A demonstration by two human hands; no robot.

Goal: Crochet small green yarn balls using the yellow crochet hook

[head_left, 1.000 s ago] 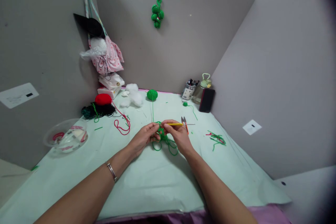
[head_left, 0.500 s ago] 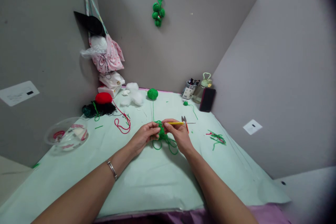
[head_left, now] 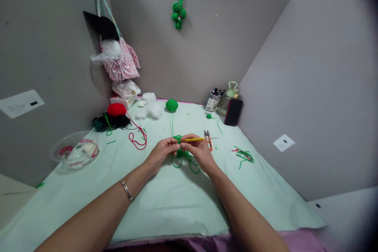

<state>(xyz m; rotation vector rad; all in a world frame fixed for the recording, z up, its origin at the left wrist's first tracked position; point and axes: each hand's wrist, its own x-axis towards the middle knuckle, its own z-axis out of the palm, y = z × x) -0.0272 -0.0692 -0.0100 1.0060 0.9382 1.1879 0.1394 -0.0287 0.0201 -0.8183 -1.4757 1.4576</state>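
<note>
My left hand (head_left: 161,152) and my right hand (head_left: 201,151) meet over the middle of the pale green table cover (head_left: 165,201). Between them sits a small green crochet piece (head_left: 180,150), pinched by my left fingers, with loose green yarn loops (head_left: 191,163) trailing below. My right hand is closed on a yellow crochet hook (head_left: 196,139) whose metal shaft points right. A green strand runs from the piece back to a green yarn ball (head_left: 171,105).
Orange snips (head_left: 208,139) lie just right of my hands. Red yarn ball (head_left: 116,109), dark yarn (head_left: 102,124), white stuffing (head_left: 149,104), a clear bowl (head_left: 73,151), a tin (head_left: 212,102), a bottle (head_left: 228,96), a dark phone (head_left: 233,112) and green scraps (head_left: 243,155) ring the table. Grey walls enclose it.
Both hands stay together on the green piece with only small finger shifts. The hook has drawn slightly leftward. The view has tilted a little.
</note>
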